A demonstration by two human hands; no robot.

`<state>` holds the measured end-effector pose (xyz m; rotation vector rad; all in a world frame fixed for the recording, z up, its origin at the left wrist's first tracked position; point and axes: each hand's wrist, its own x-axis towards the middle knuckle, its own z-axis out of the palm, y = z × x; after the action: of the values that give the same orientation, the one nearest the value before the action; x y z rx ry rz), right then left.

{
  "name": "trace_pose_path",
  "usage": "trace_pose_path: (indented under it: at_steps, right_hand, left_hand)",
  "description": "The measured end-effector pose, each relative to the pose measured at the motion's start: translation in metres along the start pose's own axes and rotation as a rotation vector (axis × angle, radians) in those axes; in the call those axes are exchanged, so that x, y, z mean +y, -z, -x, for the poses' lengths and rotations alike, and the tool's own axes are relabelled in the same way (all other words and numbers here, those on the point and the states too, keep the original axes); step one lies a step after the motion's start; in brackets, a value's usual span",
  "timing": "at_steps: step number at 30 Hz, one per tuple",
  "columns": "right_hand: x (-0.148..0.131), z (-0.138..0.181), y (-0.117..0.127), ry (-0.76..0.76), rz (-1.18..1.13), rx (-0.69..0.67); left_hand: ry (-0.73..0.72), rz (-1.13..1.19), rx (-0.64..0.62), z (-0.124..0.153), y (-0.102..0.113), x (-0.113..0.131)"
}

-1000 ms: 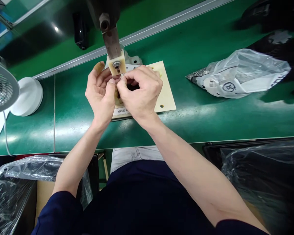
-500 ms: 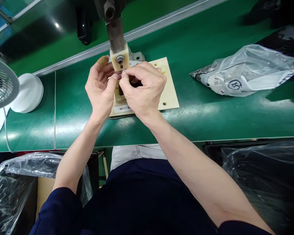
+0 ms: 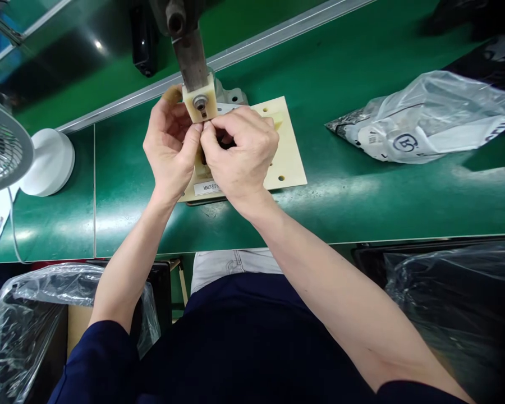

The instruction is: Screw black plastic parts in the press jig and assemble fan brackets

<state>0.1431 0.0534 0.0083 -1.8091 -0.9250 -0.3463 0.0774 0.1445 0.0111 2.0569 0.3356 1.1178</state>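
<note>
My left hand (image 3: 170, 148) and my right hand (image 3: 239, 151) meet fingertip to fingertip right under the cream block (image 3: 200, 101) at the lower end of a metal press arm (image 3: 190, 62). Both hands pinch with thumb and forefinger. Whatever lies between the fingertips is too small and too covered to name. A yellowish cover sits on one left fingertip. Below the hands is a cream base plate (image 3: 292, 154) with holes and a printed label (image 3: 206, 187); my right hand hides much of its middle.
On the green bench (image 3: 340, 207), a clear plastic bag (image 3: 429, 120) of dark parts lies right. A small fan (image 3: 4, 143) with a white base (image 3: 48, 163) stands left. Plastic-lined bins (image 3: 29, 320) sit below the bench edge. A black object (image 3: 143, 45) is at the back.
Both hands have drawn closer together at the fingertips, under the block. A thin piece that showed between them earlier is now hidden. The view has shifted slightly.
</note>
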Motion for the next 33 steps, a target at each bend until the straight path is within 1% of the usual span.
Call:
trace_pose_path:
  at_steps: [5, 9, 17, 22, 26, 30, 33]
  right_hand:
    - [0.004, 0.0, 0.0, 0.032, 0.016, 0.026]
    - [0.005, 0.0, 0.002, 0.045, 0.026, 0.028]
    - [0.005, -0.004, 0.007, 0.027, 0.011, -0.024]
    - [0.005, -0.005, 0.006, 0.024, 0.024, -0.045]
    - [0.004, -0.005, 0.005, 0.014, 0.036, -0.051]
    - [0.006, -0.007, 0.006, 0.041, 0.032, -0.063]
    - [0.009, -0.009, 0.01, 0.069, 0.035, -0.093]
  left_hand:
    - [-0.062, -0.048, 0.054, 0.0, -0.006, -0.006]
    - [-0.07, -0.083, 0.065, 0.001, -0.008, -0.007]
    - [-0.098, -0.086, 0.027, 0.002, -0.002, 0.001]
    - [-0.083, -0.135, -0.02, -0.001, 0.002, 0.003]
    - [-0.105, -0.148, -0.046, -0.005, 0.006, 0.005]
    - [-0.12, -0.172, -0.073, -0.01, 0.01, 0.008]
    - [-0.094, -0.209, -0.081, -0.012, 0.012, 0.01]
